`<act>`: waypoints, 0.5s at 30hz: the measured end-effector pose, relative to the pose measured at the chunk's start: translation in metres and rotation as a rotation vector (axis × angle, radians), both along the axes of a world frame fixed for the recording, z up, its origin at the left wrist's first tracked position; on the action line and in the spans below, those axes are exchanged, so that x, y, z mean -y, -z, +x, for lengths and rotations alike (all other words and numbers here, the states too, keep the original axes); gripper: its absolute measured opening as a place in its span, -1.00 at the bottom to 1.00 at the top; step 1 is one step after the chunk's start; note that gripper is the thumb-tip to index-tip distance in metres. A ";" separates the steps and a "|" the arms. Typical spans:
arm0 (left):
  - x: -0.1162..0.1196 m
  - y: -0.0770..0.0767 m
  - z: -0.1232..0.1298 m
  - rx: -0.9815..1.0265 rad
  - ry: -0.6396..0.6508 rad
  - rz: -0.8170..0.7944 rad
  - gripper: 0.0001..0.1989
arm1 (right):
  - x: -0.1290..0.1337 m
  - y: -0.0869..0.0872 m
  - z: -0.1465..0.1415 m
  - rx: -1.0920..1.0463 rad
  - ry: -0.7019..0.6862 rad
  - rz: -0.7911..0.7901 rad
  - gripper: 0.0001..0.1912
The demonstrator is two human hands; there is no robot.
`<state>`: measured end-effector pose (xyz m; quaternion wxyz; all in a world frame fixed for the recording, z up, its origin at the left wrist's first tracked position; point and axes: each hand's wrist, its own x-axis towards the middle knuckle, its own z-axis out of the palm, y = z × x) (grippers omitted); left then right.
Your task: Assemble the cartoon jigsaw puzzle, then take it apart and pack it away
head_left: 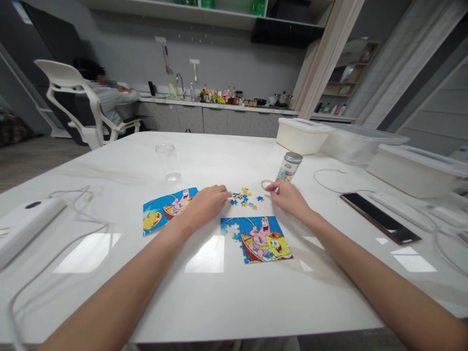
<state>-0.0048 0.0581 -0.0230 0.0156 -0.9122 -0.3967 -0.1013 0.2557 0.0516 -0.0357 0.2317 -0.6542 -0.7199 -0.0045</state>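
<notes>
Jigsaw (261,239), partly assembled, lying flat between the forearms toward the near edge of the white table (204,312); its left side is jagged and incomplete. Loose pieces (244,199) form a small scatter just beyond it. A reference picture (157,214), partly covered by the left arm, lies to the left. The stage in hand is judged to be the choosing of pieces. The left hand (213,199) is curled at the scatter's left margin; whether its fingers grip a piece cannot be told. The right hand (287,195) has thumb and forefinger drawn together at a pale ring (266,185), though a firm grasp cannot be confirmed. The next move probably calls for matching a piece's colour and outline to the open left side, then turning it to fit.

Surface and room: a lidded canister (288,166) stands behind the right hand, a transparent jar (168,163) toward the far edge, storage boxes (302,139) at the far right corner, a phone (380,218) near the right edge. Beyond, a seated person (111,100) faces a kitchen counter (215,119).
</notes>
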 end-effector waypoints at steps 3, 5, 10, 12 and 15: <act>0.001 -0.003 -0.003 -0.047 -0.173 0.076 -0.70 | 0.001 -0.001 -0.001 0.003 0.011 -0.031 -0.75; 0.001 -0.005 -0.006 -0.094 -0.290 0.103 -0.70 | 0.002 -0.001 -0.002 0.006 -0.001 -0.043 -0.76; 0.003 -0.009 -0.010 -0.131 -0.461 0.141 -0.70 | 0.005 -0.005 -0.009 -0.026 -0.098 -0.048 -0.84; 0.004 -0.010 -0.009 -0.135 -0.452 0.149 -0.70 | 0.008 -0.007 -0.013 -0.046 -0.217 -0.046 -0.86; 0.005 -0.012 -0.006 -0.148 -0.432 0.138 -0.71 | 0.012 -0.009 -0.017 -0.043 -0.348 -0.075 -0.86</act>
